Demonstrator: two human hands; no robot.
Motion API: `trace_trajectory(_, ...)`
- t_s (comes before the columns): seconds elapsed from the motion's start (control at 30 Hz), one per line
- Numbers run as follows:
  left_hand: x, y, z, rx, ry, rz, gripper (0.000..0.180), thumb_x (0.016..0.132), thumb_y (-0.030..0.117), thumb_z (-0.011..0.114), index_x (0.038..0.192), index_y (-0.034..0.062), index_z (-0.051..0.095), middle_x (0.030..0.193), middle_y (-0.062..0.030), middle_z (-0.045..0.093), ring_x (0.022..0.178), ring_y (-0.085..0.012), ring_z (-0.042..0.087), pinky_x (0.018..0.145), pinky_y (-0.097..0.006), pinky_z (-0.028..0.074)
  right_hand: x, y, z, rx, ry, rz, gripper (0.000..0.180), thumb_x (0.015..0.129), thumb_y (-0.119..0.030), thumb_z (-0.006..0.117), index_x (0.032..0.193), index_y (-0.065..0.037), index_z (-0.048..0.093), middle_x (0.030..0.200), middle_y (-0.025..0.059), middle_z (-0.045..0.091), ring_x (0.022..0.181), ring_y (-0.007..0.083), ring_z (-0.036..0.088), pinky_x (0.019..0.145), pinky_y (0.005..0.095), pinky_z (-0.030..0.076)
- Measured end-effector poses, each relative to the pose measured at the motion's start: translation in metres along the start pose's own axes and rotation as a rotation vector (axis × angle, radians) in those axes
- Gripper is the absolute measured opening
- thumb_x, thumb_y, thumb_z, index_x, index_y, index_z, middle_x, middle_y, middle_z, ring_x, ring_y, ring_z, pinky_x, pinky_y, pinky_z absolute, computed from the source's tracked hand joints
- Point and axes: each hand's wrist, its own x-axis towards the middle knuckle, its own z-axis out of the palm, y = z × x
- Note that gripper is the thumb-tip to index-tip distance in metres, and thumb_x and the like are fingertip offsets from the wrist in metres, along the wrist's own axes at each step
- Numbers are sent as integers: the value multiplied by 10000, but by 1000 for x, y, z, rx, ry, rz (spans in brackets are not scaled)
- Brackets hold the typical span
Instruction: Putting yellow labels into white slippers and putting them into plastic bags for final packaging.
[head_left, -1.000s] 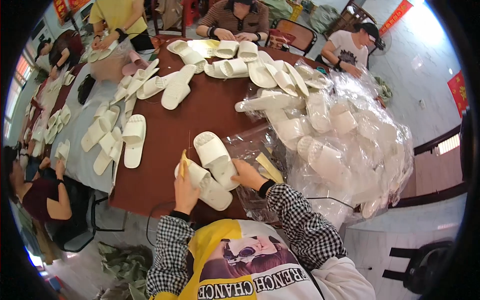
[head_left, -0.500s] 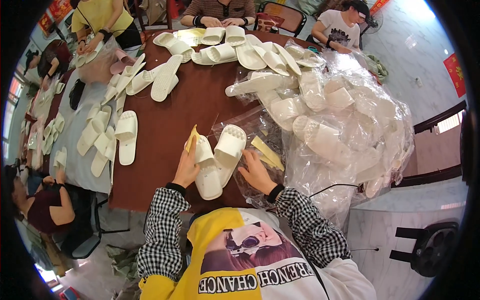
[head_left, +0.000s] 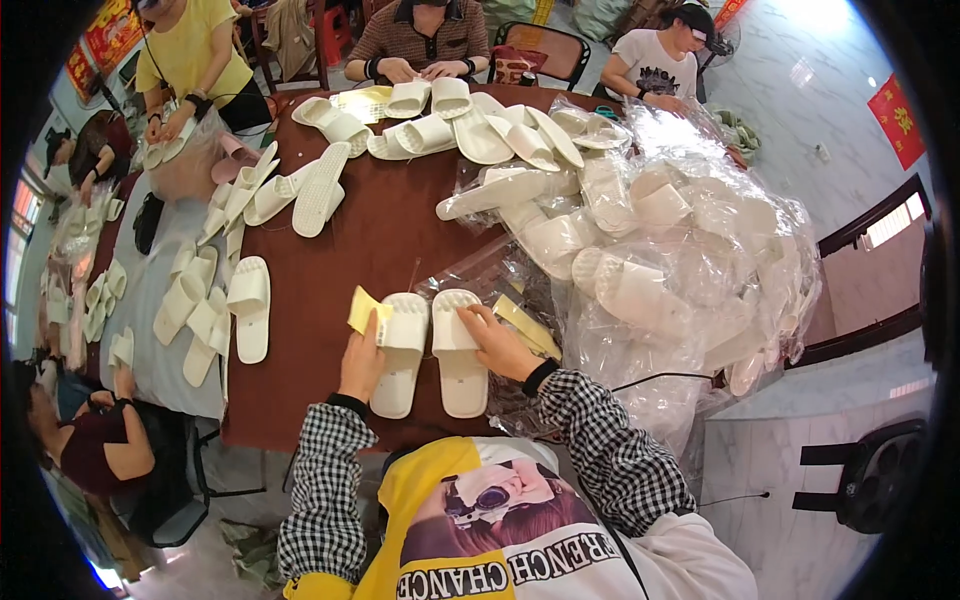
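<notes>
Two white slippers lie side by side on the brown tabletop in front of me, toes pointing away: a left slipper (head_left: 398,375) and a right slipper (head_left: 463,385). My left hand (head_left: 361,362) pinches a small yellow label sheet (head_left: 368,311) beside the left slipper's strap. With the fingers of my right hand (head_left: 503,347) I grip the right slipper at the outer side of its strap. More yellow label sheets (head_left: 528,326) rest on clear plastic just beyond my right hand.
A large heap of slippers in clear bags (head_left: 690,270) covers the table's right side. Loose white slippers (head_left: 420,137) line its far edge, and another single slipper (head_left: 250,310) lies at left. Several people sit or stand around the tables. A black cable (head_left: 660,378) runs at right.
The two slippers, overlapping and angled before, are now straight and side by side. My right hand has moved left onto the right slipper's strap. The yellow sheet has turned flatter.
</notes>
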Motion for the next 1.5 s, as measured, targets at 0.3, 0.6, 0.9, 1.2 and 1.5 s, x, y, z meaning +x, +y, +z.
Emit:
trace_trajectory(0.3, -37, 25, 18, -189, 91, -80, 711, 832, -31, 512, 1496, 68, 279, 1237, -320, 488, 1122, -452, 516, 927, -462, 446, -16, 9, 1, -93, 10, 59, 760, 725, 42, 554, 1438, -98, 328, 1438, 248, 346, 1020, 444, 589, 862, 473, 504)
trace_trajectory(0.6, -84, 44, -3, -418, -55, -299, 929, 806, 39, 678, 1533, 47, 99, 1389, -274, 389, 1150, -360, 529, 876, -357, 515, -39, -34, -26, -158, 94, -77, 435, 790, -28, 644, 1213, -8, 547, 1196, 167, 538, 1093, 355, 528, 928, 417, 458)
trace_trajectory(0.9, -101, 55, 5, -359, -50, -225, 1106, 711, 69, 787, 1524, 2, 39, 1413, -284, 354, 1286, -405, 390, 1079, -429, 326, -72, -37, 15, -278, -129, -94, 520, 716, 6, 628, 1227, 14, 532, 1196, 152, 517, 1087, 324, 525, 913, 383, 472)
trace_trajectory(1.2, -102, 61, 13, -72, -16, -170, 1135, 674, 180, 828, 1519, 3, 92, 1404, -268, 387, 1267, -439, 379, 1027, -437, 367, -91, -33, 11, -242, -131, -80, 531, 725, 16, 599, 1251, 5, 524, 1251, 108, 500, 1131, 288, 526, 867, 355, 518)
trace_trajectory(1.5, -119, 53, 13, -178, -138, -354, 1040, 759, 188, 768, 1533, 56, 86, 1376, -288, 427, 1133, -442, 536, 876, -455, 493, -76, -33, 20, -213, 0, -50, 349, 760, -17, 593, 1109, -27, 604, 1102, 93, 544, 1020, 267, 560, 760, 376, 547)
